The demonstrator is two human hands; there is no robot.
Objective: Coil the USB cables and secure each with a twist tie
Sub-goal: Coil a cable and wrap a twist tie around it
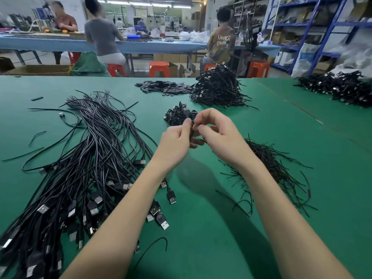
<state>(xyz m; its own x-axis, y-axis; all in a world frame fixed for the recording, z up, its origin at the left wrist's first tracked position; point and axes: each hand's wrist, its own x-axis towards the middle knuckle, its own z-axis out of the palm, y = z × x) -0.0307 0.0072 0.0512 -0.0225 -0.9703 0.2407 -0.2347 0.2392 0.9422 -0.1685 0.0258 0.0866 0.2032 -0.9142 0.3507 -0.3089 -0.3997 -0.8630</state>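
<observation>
- Green matting covers the tabletop, seen from a head-worn camera looking forward and down.
- Two bare forearms reach in from the bottom edge and converge, so the hands meet above the middle of the tabletop.
- The left hand has its back towards the camera, fingers curled inward, thumb pointing up, gripping a small coiled black cable.
- The right hand faces it, fingers bent and bunched at the tips, pinching at the same coil; whether a twist tie lies between the fingertips cannot be told.
- The coil is held in the air between both hands, mostly hidden by the fingers.
- To the left lies a long bundle of uncoiled USB cables, fanned out with their plugs towards the near edge.
- To the right, by the right forearm, lies a loose heap of thin black twist ties.
- Just beyond the hands sits a small cluster of finished coils; further back rises a large pile of coiled cables, with a flat scatter of small black pieces beside it.
- Another heap of coils rests at the far right.
- Beyond the tabletop, three people sit at a long blue bench; blue shelving stands on the right.
</observation>
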